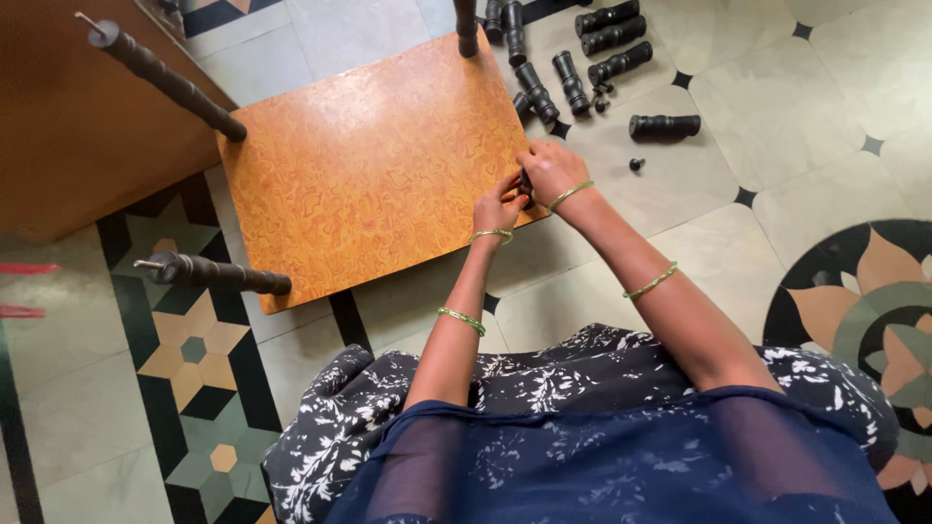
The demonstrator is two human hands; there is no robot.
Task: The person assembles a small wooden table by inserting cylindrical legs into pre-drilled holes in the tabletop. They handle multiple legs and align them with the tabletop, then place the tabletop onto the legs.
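Observation:
An orange marbled board (369,165) lies on the tiled floor with black turned legs fixed at three corners: far left (165,81), near left (218,273) and far right (467,24). At the board's near right corner my left hand (498,206) and my right hand (549,170) meet around a small black piece (525,181), mostly hidden between the fingers. Both wrists carry green bangles.
Several loose black turned leg sections (607,44) lie on the floor beyond the board, one alone (665,125) with a small black knob (636,164) near it. A brown wooden panel (68,116) stands at the left. My patterned dark clothing fills the bottom.

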